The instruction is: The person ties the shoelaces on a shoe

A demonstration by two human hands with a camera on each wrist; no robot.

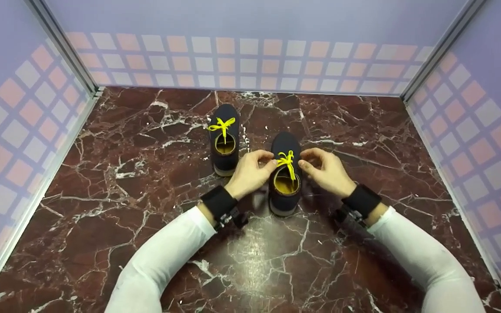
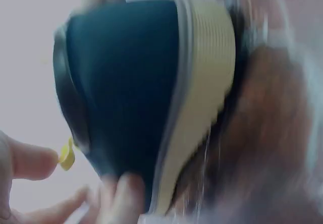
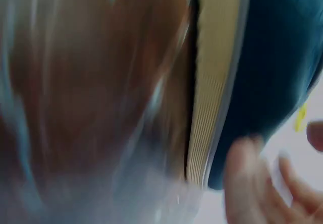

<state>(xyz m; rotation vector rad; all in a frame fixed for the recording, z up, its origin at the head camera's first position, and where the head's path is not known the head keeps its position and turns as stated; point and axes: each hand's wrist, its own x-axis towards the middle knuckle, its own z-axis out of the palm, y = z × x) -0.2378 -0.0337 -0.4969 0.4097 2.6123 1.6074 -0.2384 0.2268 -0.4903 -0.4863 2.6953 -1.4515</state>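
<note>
A dark shoe [image 1: 286, 141] with a yellow lining stands on the floor between the two hands, toe pointing away. Its yellow lace [image 1: 285, 161] is tied in a bow. My left hand [image 1: 252, 171] is at the shoe's left side, fingers bent, with the thumb tip close to a lace end [image 2: 67, 156]; whether they touch is unclear. On the other side, my right hand [image 1: 326, 169] has its fingers beside the shoe, and its thumb stands apart from the lace [image 3: 301, 117]. Neither hand visibly pinches anything. Both wrist views are blurred.
A matching dark shoe [image 1: 225, 163], its yellow lace also in a bow, stands to the left and a little farther back. Below lies a glossy red-brown marbled surface [image 1: 115, 217]. Checkered panels [image 1: 250, 61] enclose the back and both sides.
</note>
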